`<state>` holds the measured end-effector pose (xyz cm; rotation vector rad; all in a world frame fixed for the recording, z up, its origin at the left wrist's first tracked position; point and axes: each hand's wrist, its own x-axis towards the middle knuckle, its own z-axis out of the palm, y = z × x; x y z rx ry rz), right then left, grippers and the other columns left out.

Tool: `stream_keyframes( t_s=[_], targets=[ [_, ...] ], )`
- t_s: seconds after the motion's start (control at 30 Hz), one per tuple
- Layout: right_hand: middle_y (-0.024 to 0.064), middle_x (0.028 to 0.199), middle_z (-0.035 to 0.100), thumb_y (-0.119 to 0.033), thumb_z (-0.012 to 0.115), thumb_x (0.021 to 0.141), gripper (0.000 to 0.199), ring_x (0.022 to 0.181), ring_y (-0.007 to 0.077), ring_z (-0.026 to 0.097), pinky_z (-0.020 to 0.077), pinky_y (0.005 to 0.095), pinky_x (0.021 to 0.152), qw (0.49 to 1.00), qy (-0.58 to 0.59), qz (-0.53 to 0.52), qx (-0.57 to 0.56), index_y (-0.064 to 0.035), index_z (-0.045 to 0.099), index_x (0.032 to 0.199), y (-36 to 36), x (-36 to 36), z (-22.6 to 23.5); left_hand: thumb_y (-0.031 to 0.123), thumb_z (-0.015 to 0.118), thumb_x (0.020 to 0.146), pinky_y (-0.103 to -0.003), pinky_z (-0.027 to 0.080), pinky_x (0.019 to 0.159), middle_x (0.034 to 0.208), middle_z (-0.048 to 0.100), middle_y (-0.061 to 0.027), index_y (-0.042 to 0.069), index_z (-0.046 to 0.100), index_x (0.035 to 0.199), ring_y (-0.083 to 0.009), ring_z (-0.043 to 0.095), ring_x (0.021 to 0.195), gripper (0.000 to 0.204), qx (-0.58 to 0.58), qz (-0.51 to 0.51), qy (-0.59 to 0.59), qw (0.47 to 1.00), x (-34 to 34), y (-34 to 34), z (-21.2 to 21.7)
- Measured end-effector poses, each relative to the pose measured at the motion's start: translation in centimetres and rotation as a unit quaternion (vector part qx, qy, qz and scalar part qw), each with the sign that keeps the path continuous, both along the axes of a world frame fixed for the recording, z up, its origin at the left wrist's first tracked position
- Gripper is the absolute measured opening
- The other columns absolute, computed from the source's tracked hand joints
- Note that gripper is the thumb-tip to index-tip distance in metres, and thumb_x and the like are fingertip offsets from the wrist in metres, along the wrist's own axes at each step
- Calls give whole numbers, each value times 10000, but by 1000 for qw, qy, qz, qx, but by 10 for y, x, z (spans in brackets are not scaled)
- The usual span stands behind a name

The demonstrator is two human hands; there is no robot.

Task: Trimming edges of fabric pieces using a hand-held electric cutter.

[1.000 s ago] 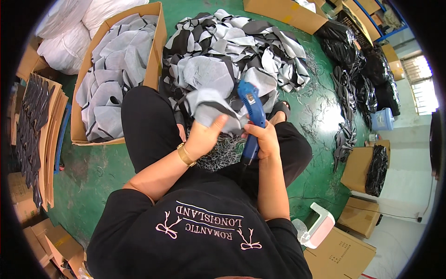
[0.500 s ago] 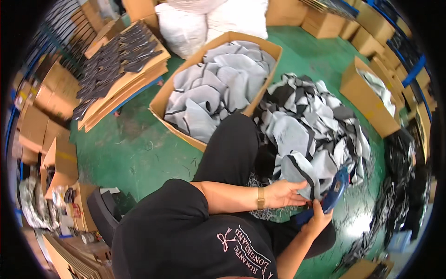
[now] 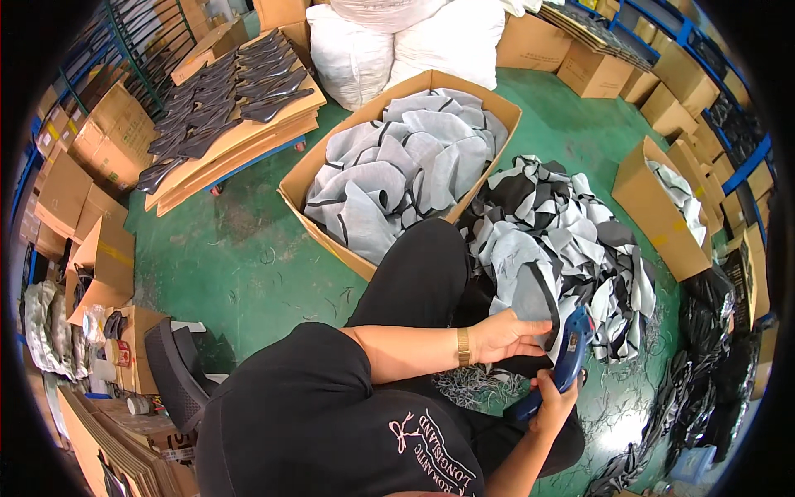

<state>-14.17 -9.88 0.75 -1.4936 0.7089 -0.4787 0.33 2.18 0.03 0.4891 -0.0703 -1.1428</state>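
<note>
Shifted since the earlier frame: both hands now sit nearer the lower right | left hand [image 3: 505,335] grip closed on grey fabric piece [image 3: 530,291], lower right of centre | right hand [image 3: 553,401] grip wrapped around blue handheld tool [image 3: 570,356], just below the piece | cardboard box [image 3: 325,157] of grey pieces at upper centre | green floor [image 3: 240,265]

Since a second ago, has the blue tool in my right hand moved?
No, hardly: the blue tool in the right hand still sits at the near edge of the fabric pile; only the view swung.
</note>
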Motion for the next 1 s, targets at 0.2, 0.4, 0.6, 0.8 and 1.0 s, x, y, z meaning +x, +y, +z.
stream_keyframes(
  t_s=[0.2,0.4,0.6,0.8,1.0],
  targets=[
    [81,743,571,-11,627,790,349,591,145,555,451,250,542,997,-47,-19,60,57,485,1102,-1,-25,13,178,698,854,-338,546,788,1023,632,-22,50,610,1098,-145,613,929,289,70,49,-90,992,18,-3,-17],
    [50,741,590,-31,680,796,302,555,154,604,488,257,512,999,9,-25,21,16,526,1052,16,-10,19,202,748,806,-276,505,697,1021,638,-17,51,614,1117,-118,585,895,371,102,-40,-149,983,-24,-10,-15],
    [62,709,567,44,697,719,338,526,151,584,488,256,494,998,33,-9,44,-31,433,916,13,-3,4,206,746,811,-250,490,677,977,653,-5,90,651,1062,-96,591,861,293,129,-122,-155,972,-17,4,-4],
    [60,725,535,32,699,729,344,517,144,576,480,246,477,998,36,13,52,-17,419,924,13,1,-3,141,681,861,-317,554,786,1032,656,-26,48,626,1116,-136,616,954,276,64,-116,-137,982,-13,4,-15],
    [48,730,536,23,688,741,289,513,135,574,476,240,465,998,32,21,52,9,486,948,13,-6,2,113,671,863,-297,558,760,1040,666,-41,53,625,1135,-147,644,912,282,78,-100,-167,978,-16,9,-8]
  ],
)
